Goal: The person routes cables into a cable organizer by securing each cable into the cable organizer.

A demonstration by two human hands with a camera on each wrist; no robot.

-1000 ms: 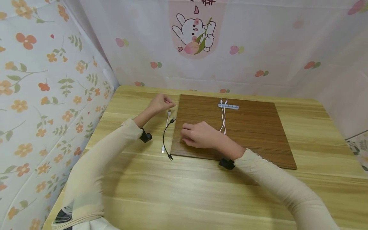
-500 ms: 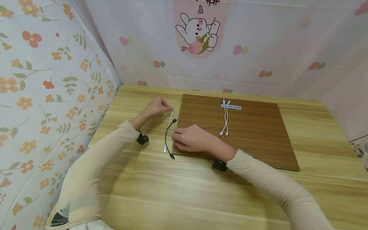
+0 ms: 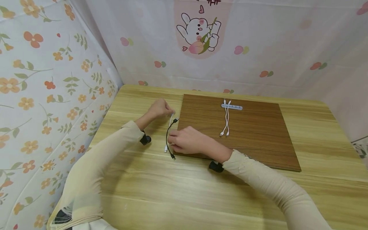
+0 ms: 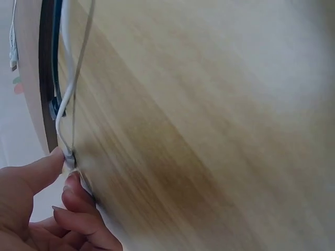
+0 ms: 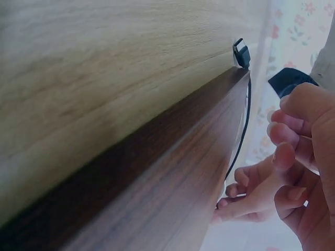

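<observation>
My left hand (image 3: 161, 108) pinches the upper plug of a white USB cable (image 4: 64, 112) between thumb and fingertip, at the left of the board. The cable's lower white plug (image 3: 165, 149) lies on the table. Beside it a black USB cable (image 3: 167, 135) curves along the board's left edge, one black plug (image 5: 242, 55) showing in the right wrist view. Over the board's left edge, my right hand (image 3: 186, 140) hovers with loosely curled fingers (image 5: 285, 157) and nothing between them. Its fingertips overlap the black cable in the head view.
The dark brown wooden board (image 3: 256, 137) lies on the light wood table (image 3: 178, 191). Near its back edge sits a pale blue cable holder (image 3: 236, 107), with two white cables (image 3: 227, 118) running from it toward the front. A patterned curtain (image 3: 138, 38) hangs behind the table.
My left hand has come down onto the white cable's upper plug and pinched it. My right hand has moved left, from over the board to its left edge beside the cables.
</observation>
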